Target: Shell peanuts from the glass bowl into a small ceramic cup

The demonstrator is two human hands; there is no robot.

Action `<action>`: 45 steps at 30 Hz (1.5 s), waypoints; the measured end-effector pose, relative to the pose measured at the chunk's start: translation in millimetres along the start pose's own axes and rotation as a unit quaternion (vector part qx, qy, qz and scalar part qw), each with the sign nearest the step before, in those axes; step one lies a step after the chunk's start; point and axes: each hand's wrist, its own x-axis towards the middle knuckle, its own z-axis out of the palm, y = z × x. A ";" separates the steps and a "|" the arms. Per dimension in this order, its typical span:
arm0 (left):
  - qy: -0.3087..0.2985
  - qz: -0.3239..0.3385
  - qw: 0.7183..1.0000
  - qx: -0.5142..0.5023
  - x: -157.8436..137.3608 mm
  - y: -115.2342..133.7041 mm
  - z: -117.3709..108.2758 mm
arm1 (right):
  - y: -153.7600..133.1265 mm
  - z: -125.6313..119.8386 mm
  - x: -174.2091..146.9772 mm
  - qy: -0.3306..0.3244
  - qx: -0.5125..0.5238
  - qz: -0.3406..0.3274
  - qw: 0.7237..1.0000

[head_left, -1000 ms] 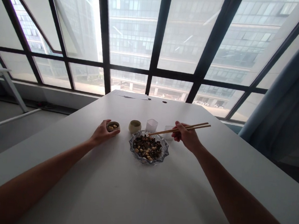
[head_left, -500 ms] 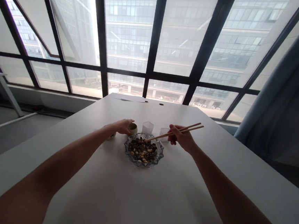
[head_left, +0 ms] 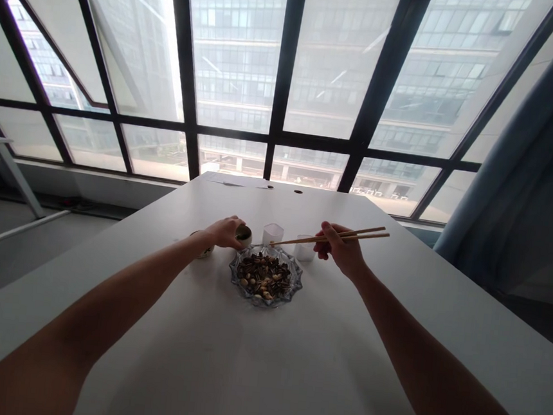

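A pair of wooden chopsticks is gripped in my right hand. Their tips are above the far rim of a scalloped glass bowl, with a small pale piece at the tips that looks like a nut. Dark seeds and pale nuts fill the bowl. My left hand is closed around the side of a small round cup at the bowl's far left; the cup's opening is tilted toward me.
Behind the bowl stand a translucent cup and, to its right, a second translucent cup. Another patterned cup is partly hidden by my left wrist. White paper lies at the table's far end, before the windows.
The chopsticks have risen out of the bowl's contents to above its far rim, a small pale piece now at their tips. The cup in my left hand has tilted slightly.
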 end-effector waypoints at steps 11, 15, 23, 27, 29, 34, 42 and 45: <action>-0.122 -0.104 0.985 -0.064 56.9 5.9 -17.8 | 1.9 -19.1 10.2 0.031 0.022 0.055 0.998; -0.147 -0.053 0.988 -0.008 68.4 41.8 -7.9 | 4.7 -27.7 14.1 0.057 0.036 0.120 0.990; -0.080 -0.045 0.995 0.036 79.6 83.9 21.4 | 4.3 -32.4 14.3 0.089 0.004 0.057 0.994; 0.052 0.063 0.997 0.018 67.5 90.1 25.1 | -4.1 -26.4 8.3 0.133 -0.042 -0.037 0.990; 0.089 0.105 0.990 0.009 60.4 90.3 24.6 | -7.0 -21.6 4.5 0.134 -0.066 -0.067 0.986; 0.109 0.136 0.985 -0.013 49.7 88.4 23.4 | 4.4 -10.1 0.4 0.098 -0.090 -0.095 0.986; 0.091 0.100 0.991 -0.019 53.2 82.6 30.4 | 10.7 -5.0 0.3 0.056 -0.124 -0.095 0.986; 0.037 0.035 0.999 -0.010 57.6 77.8 31.0 | -4.5 -4.0 -2.6 0.041 -0.101 -0.072 0.991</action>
